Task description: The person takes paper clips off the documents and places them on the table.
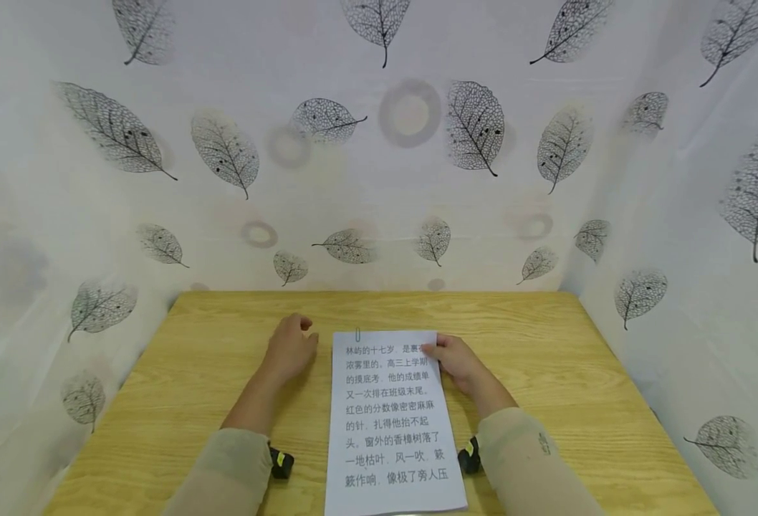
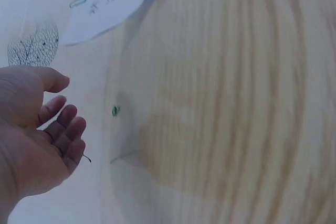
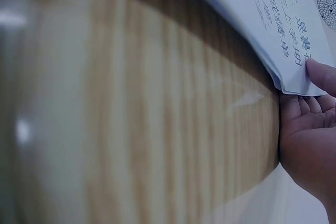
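Note:
A stack of white printed paper sheets (image 1: 388, 423) lies in front of me, carrying lines of large Chinese characters. At its top left edge sits a green paper clip (image 1: 357, 335), also visible in the left wrist view. My right hand (image 1: 459, 362) pinches the stack's top right corner, thumb on the printed face and fingers underneath. To the left of the paper and apart from it, my left hand (image 1: 291, 347) hovers over or rests on the table with loosely bent fingers and nothing in them. Beyond those fingers, the left wrist view has a small green loop (image 2: 115, 110), too blurred to identify.
The glossy wood-grain table (image 1: 185, 358) extends to both sides of the paper. A pale curtain with a leaf print (image 1: 411, 186) closes off its back and sides. Black wrist devices (image 1: 281, 464) are worn at both forearms.

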`<state>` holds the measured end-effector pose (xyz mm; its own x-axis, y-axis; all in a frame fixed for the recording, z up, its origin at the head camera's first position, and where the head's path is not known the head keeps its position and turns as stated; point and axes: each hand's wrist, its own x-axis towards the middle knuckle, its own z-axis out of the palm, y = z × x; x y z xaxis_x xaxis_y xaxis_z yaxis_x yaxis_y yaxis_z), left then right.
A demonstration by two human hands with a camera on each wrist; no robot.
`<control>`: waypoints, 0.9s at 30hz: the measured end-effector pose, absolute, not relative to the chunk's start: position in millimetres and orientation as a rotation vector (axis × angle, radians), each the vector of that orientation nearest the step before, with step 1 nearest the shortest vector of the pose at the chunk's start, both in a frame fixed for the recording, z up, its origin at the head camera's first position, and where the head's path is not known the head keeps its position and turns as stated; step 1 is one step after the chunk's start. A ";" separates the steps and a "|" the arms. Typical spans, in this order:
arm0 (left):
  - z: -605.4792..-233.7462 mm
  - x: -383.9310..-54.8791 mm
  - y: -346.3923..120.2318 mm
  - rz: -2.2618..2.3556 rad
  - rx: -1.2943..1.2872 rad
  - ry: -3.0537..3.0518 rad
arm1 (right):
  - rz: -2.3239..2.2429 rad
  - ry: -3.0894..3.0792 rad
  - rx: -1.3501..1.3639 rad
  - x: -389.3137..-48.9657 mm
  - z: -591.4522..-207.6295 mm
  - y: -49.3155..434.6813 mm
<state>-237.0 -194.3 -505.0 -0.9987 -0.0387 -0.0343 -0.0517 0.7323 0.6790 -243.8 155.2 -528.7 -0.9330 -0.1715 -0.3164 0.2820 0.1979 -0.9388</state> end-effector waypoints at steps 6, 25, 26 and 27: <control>-497.2 -239.0 -171.3 1.245 0.028 2.849 | -1.786 2.130 0.093 -243.1 -527.4 154.6; -495.6 -236.1 -133.9 1.235 0.132 2.808 | -1.809 2.090 0.060 -243.8 -529.9 156.5; -495.1 -235.2 -133.3 1.225 0.137 2.808 | -1.810 2.090 0.059 -243.5 -530.0 156.6; -494.9 -234.5 -132.9 1.216 0.138 2.806 | -1.811 2.089 0.059 -243.3 -530.1 156.7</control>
<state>-234.5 -132.9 -494.9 -0.9927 0.1146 -0.0378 0.0508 0.6807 0.7308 -243.3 156.7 -530.1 -0.9293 -0.2094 -0.3041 0.2713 0.1713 -0.9471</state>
